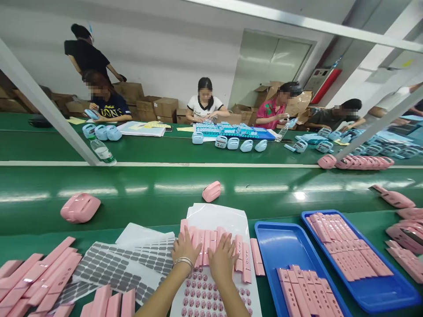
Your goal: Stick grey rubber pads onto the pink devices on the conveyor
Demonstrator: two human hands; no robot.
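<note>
My left hand [186, 251], with bangles at the wrist, lies with fingers spread on a row of pink handle-like parts [206, 242]. Beside it, my right hand [224, 257] rests on the same row, fingers apart. The parts stand side by side on a white sheet [178, 293] that carries rows of round pink stickers [200, 293] below the hands. A few parts at the right of the row show small round marks. One more pink part [257, 256] lies just past the sheet's right edge.
Two blue trays [279, 233] with pink parts stand at the right. Grey sticker sheets [109, 264] and piled pink parts [39, 281] lie left. Pink housings [80, 208] sit on the green belt [148, 211]. Across it, several people handle light-blue parts; a bottle [103, 152] lies there.
</note>
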